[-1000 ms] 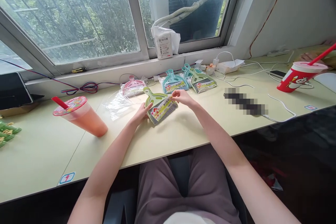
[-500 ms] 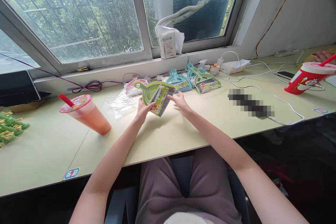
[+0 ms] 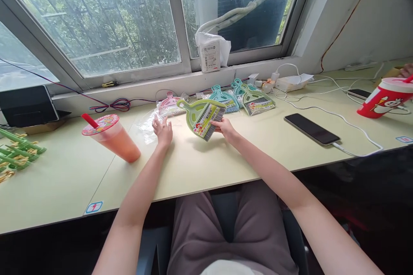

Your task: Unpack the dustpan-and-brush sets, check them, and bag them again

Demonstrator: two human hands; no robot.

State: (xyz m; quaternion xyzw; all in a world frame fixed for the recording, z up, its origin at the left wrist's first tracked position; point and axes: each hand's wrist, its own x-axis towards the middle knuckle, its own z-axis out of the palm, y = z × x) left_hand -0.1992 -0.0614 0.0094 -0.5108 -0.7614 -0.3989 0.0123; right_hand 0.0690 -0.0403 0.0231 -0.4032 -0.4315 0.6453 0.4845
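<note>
My right hand (image 3: 225, 129) grips the right edge of a green dustpan (image 3: 193, 124) with a small grey-bristled brush (image 3: 214, 122) and a printed label on it. This set is held tilted above the table, its handle pointing to the upper left. My left hand (image 3: 163, 132) is off the dustpan, fingers apart, beside a clear plastic bag (image 3: 146, 126); whether the fingertips touch the bag I cannot tell. Behind lie a pink dustpan set (image 3: 170, 104), blue ones (image 3: 222, 96) and another green set (image 3: 256, 99), wrapped in clear plastic.
A tilted cup of orange drink (image 3: 118, 144) with a red straw stands left. On the right lie a phone (image 3: 311, 129) on a white cable and a red cup (image 3: 383, 99). A tissue pack (image 3: 210, 55) rests on the sill. Another person's hand (image 3: 407, 70) shows far right.
My left hand has let go of the dustpan and moved left to the plastic bag. My right hand now holds the dustpan alone. The view has shifted slightly.
</note>
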